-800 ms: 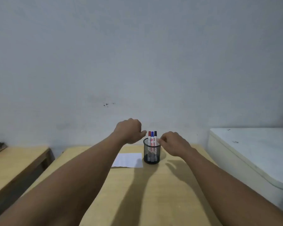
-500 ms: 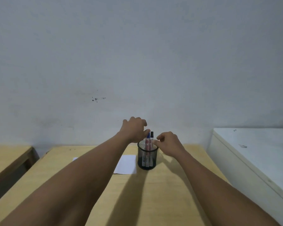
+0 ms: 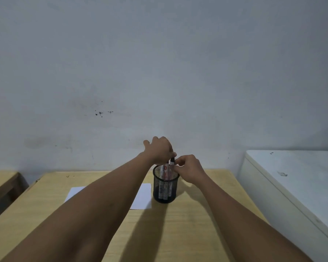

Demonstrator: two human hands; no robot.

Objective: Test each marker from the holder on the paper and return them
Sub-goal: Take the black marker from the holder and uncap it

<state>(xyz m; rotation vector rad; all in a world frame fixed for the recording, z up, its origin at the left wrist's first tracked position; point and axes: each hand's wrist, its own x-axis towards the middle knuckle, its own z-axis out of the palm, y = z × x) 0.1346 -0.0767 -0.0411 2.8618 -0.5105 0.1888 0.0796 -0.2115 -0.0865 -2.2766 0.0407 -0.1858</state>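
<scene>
A: Start close in. What do you see?

B: Two bare forearms reach out over a wooden table. The left one crosses a white paper, which lies flat just left of the holder, a black mesh cup standing upright.

A: Any marks on the paper?

B: None on the part that shows, though the arm hides its middle.

A: And the markers?

B: The markers stand upright in the holder. A black cap pokes above the rim; the other tops are hidden by the hands.

A: What are the hands doing?

B: The left hand sits over the marker tops, fingers curled down onto them. Whether it has one pinched, I cannot tell. The right hand is at the holder's right rim, thumb and forefinger drawn together beside the black cap; a firm grip is not clear either.

A: So how far along?

B: At the start, I judge. No marker is out, and testing and returning all lie ahead. Beyond is only a bare wall.
</scene>
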